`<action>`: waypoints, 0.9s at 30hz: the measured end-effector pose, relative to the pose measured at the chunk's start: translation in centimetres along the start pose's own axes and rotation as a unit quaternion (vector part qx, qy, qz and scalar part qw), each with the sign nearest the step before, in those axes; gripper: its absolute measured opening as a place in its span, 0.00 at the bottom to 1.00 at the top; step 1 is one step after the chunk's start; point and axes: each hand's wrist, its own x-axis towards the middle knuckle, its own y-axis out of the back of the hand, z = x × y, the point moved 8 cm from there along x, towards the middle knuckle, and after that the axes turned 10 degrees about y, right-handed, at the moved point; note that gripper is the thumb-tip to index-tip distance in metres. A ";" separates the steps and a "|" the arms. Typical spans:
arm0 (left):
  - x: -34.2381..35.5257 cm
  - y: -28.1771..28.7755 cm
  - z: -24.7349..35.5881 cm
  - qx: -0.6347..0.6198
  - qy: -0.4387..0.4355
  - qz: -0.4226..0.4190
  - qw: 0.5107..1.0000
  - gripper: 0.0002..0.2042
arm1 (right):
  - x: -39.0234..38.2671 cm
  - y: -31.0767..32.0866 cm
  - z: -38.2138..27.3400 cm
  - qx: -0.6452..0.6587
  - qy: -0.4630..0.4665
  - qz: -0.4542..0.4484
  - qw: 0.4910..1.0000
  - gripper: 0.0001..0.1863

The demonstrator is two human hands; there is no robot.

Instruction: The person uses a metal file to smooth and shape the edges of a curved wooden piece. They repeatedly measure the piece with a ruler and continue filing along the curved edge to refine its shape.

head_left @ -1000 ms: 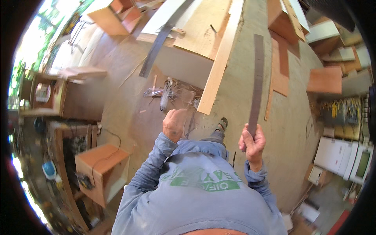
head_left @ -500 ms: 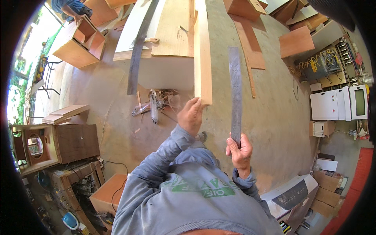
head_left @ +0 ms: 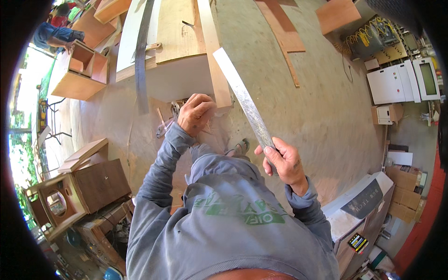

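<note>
My right hand (head_left: pixel 288 164) grips the lower end of a long flat grey strip (head_left: pixel 246 100), thumb on top. The strip slants up and to the left, and its upper part shines white with glare. My left hand (head_left: pixel 196 115) is closed, knuckles up, beside the near end of a long pale wooden board (head_left: pixel 215 65). Whether its fingers hold anything or touch the board is hidden. This board lies along the right edge of a workbench stack topped by a plywood panel (head_left: pixel 179 37). A second dark grey strip (head_left: pixel 141 60) hangs over the stack's front edge.
A wooden-handled brush (head_left: pixel 153 46) lies on the stack. Scraps (head_left: pixel 164 123) litter the floor beneath. At left stand a speaker-like cabinet (head_left: pixel 100 182) and a wooden box (head_left: pixel 81 70) handled by another person (head_left: pixel 53 35). A long carton (head_left: pixel 361 196) is at right.
My left hand has shifted left off the board's end corner and its fingers have curled. The right hand has tilted the strip's top leftward, toward the board. The whole view has shifted.
</note>
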 end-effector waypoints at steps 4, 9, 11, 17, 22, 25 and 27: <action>1.3 0.7 -1.0 -0.039 -0.065 -0.065 0.995 0.12 | 0.8 -1.4 -1.6 -0.079 0.024 0.031 0.996 0.14; 2.9 2.9 -6.3 -0.225 0.160 -0.032 0.961 0.12 | 2.4 -5.7 -6.4 -0.457 0.277 0.171 0.828 0.28; 4.2 4.7 -5.9 -0.226 0.089 -0.012 0.970 0.12 | 3.0 -7.5 -6.3 -0.531 0.233 0.198 0.790 0.37; 12.7 6.6 -5.7 0.110 -0.231 -0.106 0.961 0.36 | 5.4 -10.3 -7.4 -0.585 0.150 0.214 0.768 0.37; 15.3 1.1 -7.6 0.240 -0.413 -0.294 0.828 0.48 | 6.7 -12.2 -7.7 -0.597 0.046 0.168 0.783 0.29; 15.8 -0.8 -7.4 0.226 -0.467 -0.305 0.799 0.50 | 7.2 -13.8 -7.6 -0.627 0.030 0.138 0.766 0.30; 15.7 -2.9 -7.5 0.246 -0.464 -0.348 0.777 0.49 | 7.6 -14.3 -7.5 -0.641 0.039 0.134 0.755 0.31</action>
